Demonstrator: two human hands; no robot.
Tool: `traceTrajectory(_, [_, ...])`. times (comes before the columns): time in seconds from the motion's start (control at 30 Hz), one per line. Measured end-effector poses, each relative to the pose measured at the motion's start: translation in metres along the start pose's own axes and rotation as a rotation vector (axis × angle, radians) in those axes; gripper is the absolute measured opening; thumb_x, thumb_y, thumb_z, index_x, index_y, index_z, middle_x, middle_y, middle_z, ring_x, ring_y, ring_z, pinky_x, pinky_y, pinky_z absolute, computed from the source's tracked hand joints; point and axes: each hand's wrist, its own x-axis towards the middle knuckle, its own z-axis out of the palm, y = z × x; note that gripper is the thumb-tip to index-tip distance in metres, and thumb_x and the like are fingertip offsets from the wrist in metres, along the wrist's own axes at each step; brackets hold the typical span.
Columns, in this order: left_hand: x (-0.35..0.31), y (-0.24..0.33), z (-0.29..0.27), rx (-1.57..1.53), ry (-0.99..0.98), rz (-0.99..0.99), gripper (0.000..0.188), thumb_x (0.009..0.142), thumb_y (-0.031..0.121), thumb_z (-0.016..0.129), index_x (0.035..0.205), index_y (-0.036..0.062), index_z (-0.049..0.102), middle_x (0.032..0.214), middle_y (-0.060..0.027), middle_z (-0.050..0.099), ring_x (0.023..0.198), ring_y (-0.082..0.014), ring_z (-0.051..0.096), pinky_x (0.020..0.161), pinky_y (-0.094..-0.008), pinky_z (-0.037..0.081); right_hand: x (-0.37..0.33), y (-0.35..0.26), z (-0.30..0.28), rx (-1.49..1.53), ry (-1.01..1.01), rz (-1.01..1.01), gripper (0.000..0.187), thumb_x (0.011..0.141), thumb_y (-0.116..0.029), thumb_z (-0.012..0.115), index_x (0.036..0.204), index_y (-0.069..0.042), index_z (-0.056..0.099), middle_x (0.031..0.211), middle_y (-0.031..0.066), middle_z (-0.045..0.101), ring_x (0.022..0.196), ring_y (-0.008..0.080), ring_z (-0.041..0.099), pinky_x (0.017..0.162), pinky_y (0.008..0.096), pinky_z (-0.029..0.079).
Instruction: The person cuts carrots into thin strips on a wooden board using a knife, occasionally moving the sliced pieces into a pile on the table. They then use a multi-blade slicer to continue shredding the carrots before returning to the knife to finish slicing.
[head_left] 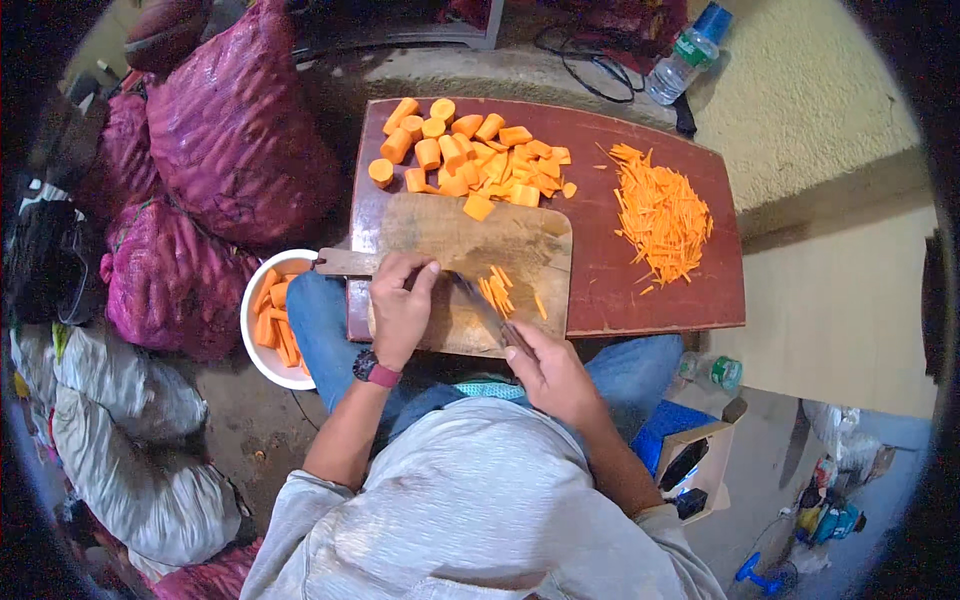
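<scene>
A wooden cutting board [420, 222] with a handle at its left lies on the red table. My right hand [548, 372] grips a knife [484, 308] by its handle, the blade slanting up and left across the board. Near the blade's tip my left hand [400, 300] is closed, thumb against the curled fingers, above the left part of the board. What it holds, if anything, is hidden. A few cut carrot sticks [495, 290] lie just right of the blade. Beyond the board sit carrot chunks and slices [480, 155], spilling onto its far edge.
On the right of the red table [600, 285] stands a heap of shredded carrot [663, 215]. A white tub [252, 335] of carrot pieces is by my left knee. Pink mesh sacks [240, 130] fill the far left. A plastic bottle [684, 62] stands behind the table.
</scene>
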Motion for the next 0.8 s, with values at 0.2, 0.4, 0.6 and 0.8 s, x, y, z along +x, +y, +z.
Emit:
traceTrajectory(0.2, [-0.004,-0.007,0.003,0.124,-0.244,0.07,0.01,0.089,0.005,0.08,0.098,0.0012,0.077,0.095,-0.0138,0.07,0.096,-0.0353,0.065,0.091,-0.0459,0.049,0.014,0.055,-0.069,-0.172,0.409,-0.185,0.037,0.108,-0.015,0.064,0.14,0.002,0.067,0.108,0.0255,0.076,0.103,0.0303,0.076,0.092,0.042,0.058])
traceTrajectory(0.4, [-0.008,-0.003,0.006,0.265,-0.292,0.165,0.013,0.089,0.011,0.082,0.099,0.0047,0.078,0.1,-0.0125,0.069,0.103,-0.0355,0.061,0.093,-0.0473,0.045,0.016,0.047,-0.117,-0.351,0.571,0.029,0.033,0.106,-0.018,0.065,0.136,-0.003,0.067,0.105,0.0273,0.076,0.092,0.0425,0.077,0.082,0.0476,0.06])
traceTrajectory(0.6, [0.005,0.015,0.019,0.205,-0.322,0.179,0.021,0.088,0.015,0.085,0.103,0.0031,0.078,0.102,-0.0129,0.07,0.104,-0.0347,0.063,0.094,-0.0467,0.046,-0.001,0.036,-0.064,-0.667,0.362,-0.273,0.041,0.101,-0.017,0.073,0.138,-0.004,0.063,0.107,0.0227,0.076,0.096,0.0415,0.076,0.077,0.0505,0.06])
traceTrajectory(0.8, [0.034,0.053,0.067,0.121,-0.446,0.332,0.041,0.082,0.025,0.091,0.115,0.0054,0.077,0.118,-0.0148,0.068,0.114,-0.0358,0.061,0.099,-0.0488,0.044,-0.015,0.039,-0.059,-0.834,0.32,-0.435,0.044,0.098,-0.017,0.076,0.138,-0.006,0.064,0.09,0.0138,0.068,0.08,0.0366,0.072,0.07,0.0494,0.058])
